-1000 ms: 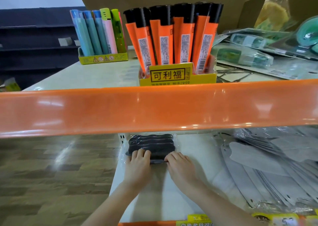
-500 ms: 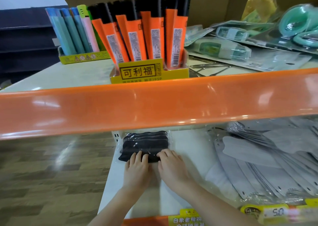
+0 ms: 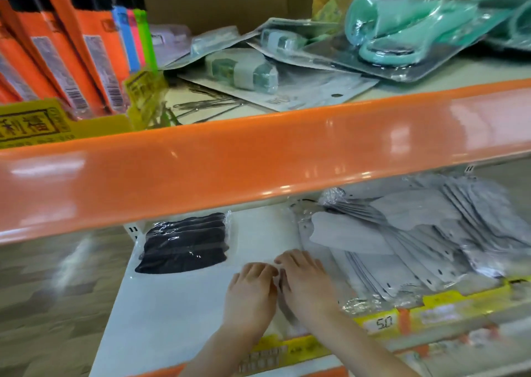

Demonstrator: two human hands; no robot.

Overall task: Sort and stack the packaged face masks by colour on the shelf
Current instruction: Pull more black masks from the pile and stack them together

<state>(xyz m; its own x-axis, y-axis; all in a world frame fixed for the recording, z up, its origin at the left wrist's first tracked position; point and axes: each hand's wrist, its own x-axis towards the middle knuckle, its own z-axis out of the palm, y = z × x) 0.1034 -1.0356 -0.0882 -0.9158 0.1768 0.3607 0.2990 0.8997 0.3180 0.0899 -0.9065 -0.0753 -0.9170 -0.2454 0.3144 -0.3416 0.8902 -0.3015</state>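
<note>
black mask pack (image 3: 184, 244) – released, left squared | left hand (image 3: 251, 293), right hand (image 3: 304, 281) – empty, fingers loosely bent, now right of it | grey mask pile (image 3: 416, 238) unsorted

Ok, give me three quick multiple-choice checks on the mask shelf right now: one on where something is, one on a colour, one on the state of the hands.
1. Where does the stack of black masks lie on the lower shelf?
A. left of both hands
B. on top of the grey masks
C. on the upper shelf

2. What colour are the packaged masks in the spread pile to the right?
A. black
B. light grey
C. green

3. What are the left hand and right hand doing?
A. each gripping a black pack
B. lying side by side on the shelf, gripping nothing
C. holding a marker

Answers: 1 A, the black stack sits apart, left of the hands. 2 B, those packs look pale grey. 3 B, no pack is in either hand.
</note>
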